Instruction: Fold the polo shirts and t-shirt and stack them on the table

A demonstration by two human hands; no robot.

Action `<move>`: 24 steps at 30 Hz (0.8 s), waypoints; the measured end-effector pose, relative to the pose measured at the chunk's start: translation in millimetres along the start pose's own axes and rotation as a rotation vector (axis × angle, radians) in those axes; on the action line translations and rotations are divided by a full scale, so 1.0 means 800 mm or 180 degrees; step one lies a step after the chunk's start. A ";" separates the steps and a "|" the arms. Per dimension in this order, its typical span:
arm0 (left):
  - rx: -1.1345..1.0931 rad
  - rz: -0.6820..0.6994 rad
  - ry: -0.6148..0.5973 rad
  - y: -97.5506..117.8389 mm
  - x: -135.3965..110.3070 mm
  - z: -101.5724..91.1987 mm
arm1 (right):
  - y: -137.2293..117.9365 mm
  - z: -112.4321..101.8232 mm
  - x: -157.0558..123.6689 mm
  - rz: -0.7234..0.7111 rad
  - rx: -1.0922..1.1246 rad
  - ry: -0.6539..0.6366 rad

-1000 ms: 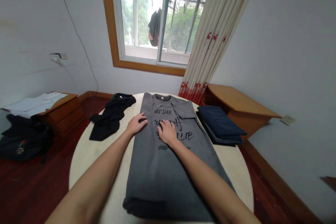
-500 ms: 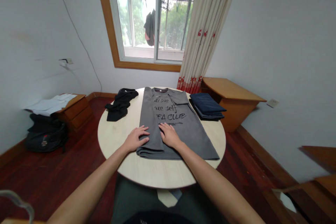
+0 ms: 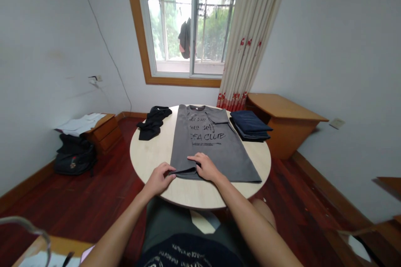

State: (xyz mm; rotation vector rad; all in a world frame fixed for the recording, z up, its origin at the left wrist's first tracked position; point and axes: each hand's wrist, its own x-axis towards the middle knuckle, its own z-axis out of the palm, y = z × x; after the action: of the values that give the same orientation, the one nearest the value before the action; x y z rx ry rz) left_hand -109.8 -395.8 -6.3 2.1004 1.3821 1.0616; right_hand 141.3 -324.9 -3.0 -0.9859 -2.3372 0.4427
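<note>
The person's two hands are at the near hem of a grey T-shirt point(image 3: 219, 162), which lies on the round pale bench point(image 3: 150, 154) with its collar toward the window point(image 3: 208, 33). The shirt's left side is folded inward over the front, covering the start of some lines of dark lettering. The left hand point(image 3: 159, 178) is at the hem's left corner, its fingers point(image 3: 169, 167) drawn narrow and pinching the cloth. The right hand point(image 3: 206, 167) grips the hem at the fold's inner edge, index finger stretched out over the fabric and the others curled. Between the hands the layers part slightly (a dark gap shows there). A rumpled black garment point(image 3: 152, 123) lies on the bench left of the shirt; a stack of folded navy cloth point(image 3: 250, 122) sits near its right sleeve.
</note>
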 end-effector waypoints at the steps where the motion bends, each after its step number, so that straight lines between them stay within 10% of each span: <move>1: -0.0023 -0.0032 0.0028 0.000 0.000 0.000 | 0.001 0.000 0.000 -0.0007 0.0057 0.0041; 24: 0.0827 0.0018 0.0840 0.026 0.004 0.024 | -0.012 0.003 0.027 0.0063 0.1260 0.0696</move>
State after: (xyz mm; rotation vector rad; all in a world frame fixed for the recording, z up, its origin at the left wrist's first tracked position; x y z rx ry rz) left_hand -82.3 -400.1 -2.8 2.2040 1.7214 1.2566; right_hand 122.3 -315.7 7.7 -0.8204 -1.9471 0.7330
